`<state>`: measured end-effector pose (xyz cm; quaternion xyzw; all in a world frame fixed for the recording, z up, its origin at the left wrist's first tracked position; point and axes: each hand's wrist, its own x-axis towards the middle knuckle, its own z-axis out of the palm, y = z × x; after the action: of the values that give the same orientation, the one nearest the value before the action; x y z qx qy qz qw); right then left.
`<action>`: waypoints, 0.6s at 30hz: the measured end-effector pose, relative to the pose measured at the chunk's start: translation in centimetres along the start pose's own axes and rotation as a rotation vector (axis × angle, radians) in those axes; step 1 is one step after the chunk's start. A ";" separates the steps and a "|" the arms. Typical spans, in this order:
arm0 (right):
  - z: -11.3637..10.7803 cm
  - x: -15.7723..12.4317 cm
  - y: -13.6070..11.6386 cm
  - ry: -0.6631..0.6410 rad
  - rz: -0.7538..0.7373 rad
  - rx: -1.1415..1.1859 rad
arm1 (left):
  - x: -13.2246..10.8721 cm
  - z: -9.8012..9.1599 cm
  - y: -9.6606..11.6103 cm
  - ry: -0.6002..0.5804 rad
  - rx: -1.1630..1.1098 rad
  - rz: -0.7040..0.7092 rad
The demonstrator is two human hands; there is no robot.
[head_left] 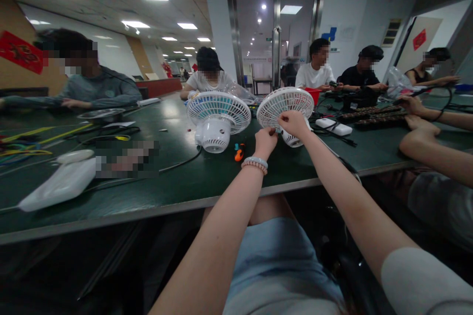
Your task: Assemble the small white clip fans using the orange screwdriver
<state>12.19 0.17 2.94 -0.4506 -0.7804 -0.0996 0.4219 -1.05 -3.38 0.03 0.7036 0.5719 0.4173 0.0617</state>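
Observation:
A white fan (275, 102) lies on the green table with its round grille tilted up and its motor housing toward me. My right hand (294, 124) is at the back of this fan, fingers pinched in front of the grille. Just left of the housing, my left hand (266, 141) is closed, its fingertips close to those of the right. Whatever either hand pinches is too small or hidden to name. A second white fan (215, 135) stands to the left, apart from both hands. Near my left hand lies a small orange and black screwdriver (239, 153).
A white plastic piece (61, 182) and coloured wires (25, 145) lie on the left of the table (177, 177). To the right are a white power strip (333, 126), dark cables and a red container (313, 93). Several people sit around; a co-worker's arms (436, 142) reach in at right.

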 end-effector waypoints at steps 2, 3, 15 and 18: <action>0.0 0.0 0.0 -0.006 -0.002 0.007 | -0.1 0.0 0.1 0.002 -0.004 -0.004; -0.1 0.0 0.0 -0.008 -0.002 0.009 | -0.1 -0.1 0.1 0.003 -0.004 -0.004; -0.1 -0.1 0.0 -0.006 -0.002 0.013 | 0.1 0.1 -0.4 0.021 -0.013 0.012; 0.0 0.0 0.0 -0.012 0.001 0.009 | 0.1 0.1 -0.4 0.010 -0.007 -0.006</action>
<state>12.20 0.11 2.96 -0.4496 -0.7831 -0.0935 0.4194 -1.25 -3.15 -0.25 0.6994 0.5730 0.4225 0.0628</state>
